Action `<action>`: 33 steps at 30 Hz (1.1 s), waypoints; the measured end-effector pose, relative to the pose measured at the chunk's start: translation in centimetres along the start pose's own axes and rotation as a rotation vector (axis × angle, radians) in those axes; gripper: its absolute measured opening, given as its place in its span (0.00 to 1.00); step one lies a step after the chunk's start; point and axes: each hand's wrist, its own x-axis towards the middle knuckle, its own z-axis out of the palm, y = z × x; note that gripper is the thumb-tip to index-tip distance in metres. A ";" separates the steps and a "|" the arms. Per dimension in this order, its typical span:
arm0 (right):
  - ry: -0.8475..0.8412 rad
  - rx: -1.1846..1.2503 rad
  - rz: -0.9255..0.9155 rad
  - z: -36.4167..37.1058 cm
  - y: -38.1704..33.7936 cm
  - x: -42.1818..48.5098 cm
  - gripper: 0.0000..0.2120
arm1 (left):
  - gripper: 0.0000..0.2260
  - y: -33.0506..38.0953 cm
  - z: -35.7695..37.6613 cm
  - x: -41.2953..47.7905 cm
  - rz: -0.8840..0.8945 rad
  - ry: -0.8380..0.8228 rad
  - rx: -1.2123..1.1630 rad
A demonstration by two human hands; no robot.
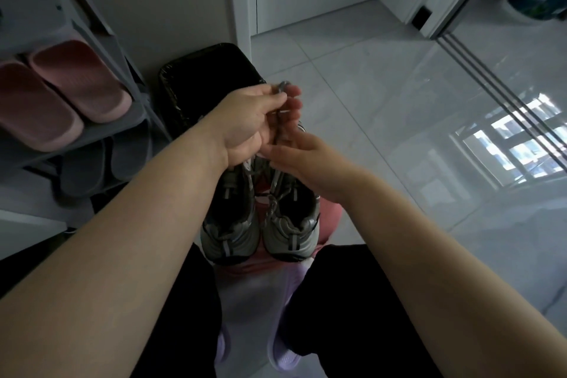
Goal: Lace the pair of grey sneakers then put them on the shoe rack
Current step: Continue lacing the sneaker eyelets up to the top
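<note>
- At nine o'clock, a grey shoe rack (101, 133) stands against the wall. A pair of pink slippers (76, 83) sits on its upper shelf and grey slippers (101, 163) on the shelf below.
- Toward eleven o'clock, just right of the rack, stands a bin (211, 70) lined with a glossy black bag.
- At the centre, the left grip (245, 120), the person's left hand, is raised in front of the bin. It is clamped on a grey lace (280, 89), with thumb and fingers pinching the lace's upper end.
- The lace runs down toward six o'clock to the grey sneakers (260, 224). These sit side by side between the person's knees, heels toward the person, on something pink (333, 215).
- Just right of centre, the right grip (303, 156) lies below the left one, above the right sneaker. Its fingers reach toward nine o'clock to the lace. Whether they clasp it, I cannot tell.
- From one to four o'clock spreads a glossy tiled floor (383, 86) mirroring a bright window.
- At one o'clock, a blurred tub (537, 0) sits beyond a sliding-door track.
</note>
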 end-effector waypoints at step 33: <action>0.298 -0.830 0.173 -1.1 1.1 2.3 0.15 | 0.06 -4.2 -4.1 1.0 0.153 0.132 1.523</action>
